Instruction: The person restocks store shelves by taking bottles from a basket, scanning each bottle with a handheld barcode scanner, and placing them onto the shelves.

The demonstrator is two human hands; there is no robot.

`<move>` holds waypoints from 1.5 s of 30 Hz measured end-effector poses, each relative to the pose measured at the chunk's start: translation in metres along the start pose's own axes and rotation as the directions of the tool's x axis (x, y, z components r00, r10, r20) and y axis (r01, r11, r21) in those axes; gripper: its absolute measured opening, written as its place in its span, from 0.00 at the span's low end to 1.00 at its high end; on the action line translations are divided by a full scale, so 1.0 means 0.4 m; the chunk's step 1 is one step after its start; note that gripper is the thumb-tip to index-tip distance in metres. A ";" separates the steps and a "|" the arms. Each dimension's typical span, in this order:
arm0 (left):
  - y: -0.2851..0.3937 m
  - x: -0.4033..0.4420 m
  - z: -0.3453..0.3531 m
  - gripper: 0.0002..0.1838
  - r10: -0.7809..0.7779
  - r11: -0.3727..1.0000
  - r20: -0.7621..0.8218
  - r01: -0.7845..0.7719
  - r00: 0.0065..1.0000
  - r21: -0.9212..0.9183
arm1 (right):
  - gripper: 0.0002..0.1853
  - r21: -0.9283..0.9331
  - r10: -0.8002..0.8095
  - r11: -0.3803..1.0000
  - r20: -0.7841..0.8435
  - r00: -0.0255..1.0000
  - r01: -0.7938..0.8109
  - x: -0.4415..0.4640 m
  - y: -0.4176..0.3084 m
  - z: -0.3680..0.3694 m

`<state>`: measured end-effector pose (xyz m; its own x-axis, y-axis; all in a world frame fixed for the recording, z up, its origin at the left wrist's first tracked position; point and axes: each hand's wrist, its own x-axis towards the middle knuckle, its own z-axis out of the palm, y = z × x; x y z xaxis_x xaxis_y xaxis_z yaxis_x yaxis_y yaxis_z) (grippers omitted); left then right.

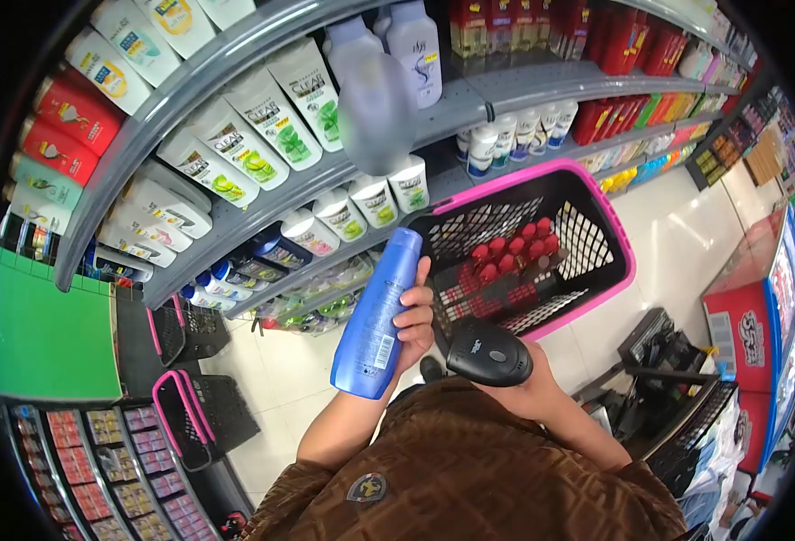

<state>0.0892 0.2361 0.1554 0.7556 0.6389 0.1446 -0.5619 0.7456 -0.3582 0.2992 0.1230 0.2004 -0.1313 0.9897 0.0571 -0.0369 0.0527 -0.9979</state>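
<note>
My left hand (414,326) is closed around a blue shampoo bottle (375,316). The bottle stands nearly upright with its back label and barcode turned toward me. In my right hand (531,386) is a black handheld barcode scanner (490,353). The scanner's front end points toward the bottle, with a small gap between them. Just beyond both hands sits a black mesh shopping basket with a pink rim (628,248). Several red-capped bottles (516,249) stand inside it.
Curved grey shelves (325,171) hold rows of white shampoo bottles (280,126) and red packages (618,113). Two more pink-rimmed baskets (181,419) are on the floor at lower left. A red and blue display (758,334) stands at right. One patch over the upper shelf is blurred.
</note>
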 end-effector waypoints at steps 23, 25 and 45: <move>-0.059 0.039 -0.069 0.36 0.119 0.954 -0.288 -0.028 0.950 0.300 | 0.16 -0.164 -0.042 0.986 -0.123 0.992 0.021 0.018 -0.009 0.013; -0.123 0.068 -0.040 0.30 0.291 0.876 -0.595 0.041 0.749 0.481 | 0.17 -0.097 -0.046 0.995 -0.157 0.986 0.031 0.026 -0.001 -0.028; -0.443 0.428 -0.177 0.29 0.713 0.232 -0.147 -0.032 0.686 0.972 | 0.33 0.181 0.109 0.977 0.031 0.994 -0.113 0.065 0.052 -0.560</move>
<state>0.3421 0.1999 0.1784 0.1672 0.9417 -0.2921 -0.4818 0.3365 0.8091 0.5169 0.1797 0.1746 -0.1652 0.9849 -0.0508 -0.2008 -0.0840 -0.9760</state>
